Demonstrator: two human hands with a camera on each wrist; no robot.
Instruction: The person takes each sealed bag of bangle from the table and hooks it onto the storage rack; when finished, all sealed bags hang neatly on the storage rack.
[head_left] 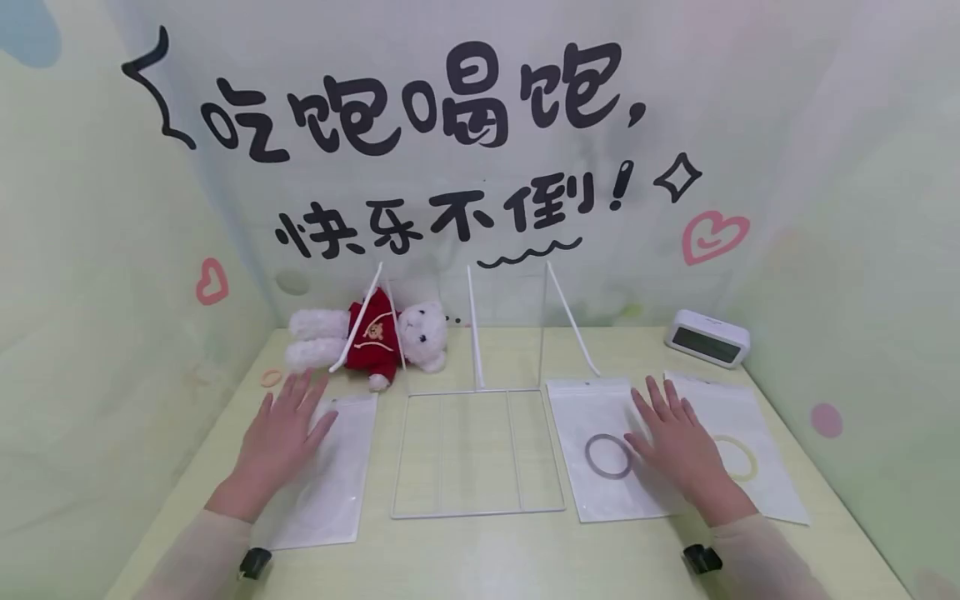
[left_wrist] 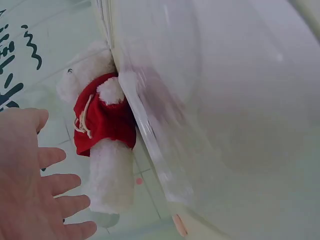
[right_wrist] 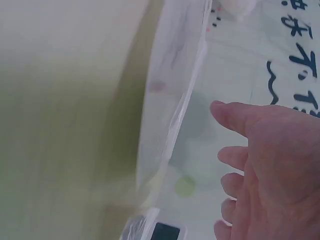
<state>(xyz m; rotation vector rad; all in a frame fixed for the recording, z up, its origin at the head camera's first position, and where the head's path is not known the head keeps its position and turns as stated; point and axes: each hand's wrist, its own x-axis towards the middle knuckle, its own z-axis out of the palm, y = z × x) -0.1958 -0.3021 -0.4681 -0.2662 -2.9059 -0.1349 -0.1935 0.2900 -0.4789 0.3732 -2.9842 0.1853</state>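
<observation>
My left hand (head_left: 279,437) is held over a flat white packet (head_left: 330,504) at the left, fingers straight and spread, holding nothing. The right hand (head_left: 678,450) spreads its fingers over two more flat packets, the nearer packet (head_left: 618,504) and the outer packet (head_left: 780,487). A grey ring (head_left: 587,456) shows on the nearer one, a pale yellow ring (head_left: 753,461) on the outer one, partly behind the hand. Between the hands stands a white wire rack (head_left: 477,514) with slanting rods. In the wrist views, the left hand (left_wrist: 45,185) and right hand (right_wrist: 277,155) are bare.
A white plush bear (head_left: 318,325) in a red top (head_left: 382,367) lies behind the rack's left side. A white digital clock (head_left: 708,336) stands at the back right. A small orange ring (head_left: 263,379) lies beyond the left hand. Printed curtains enclose the table.
</observation>
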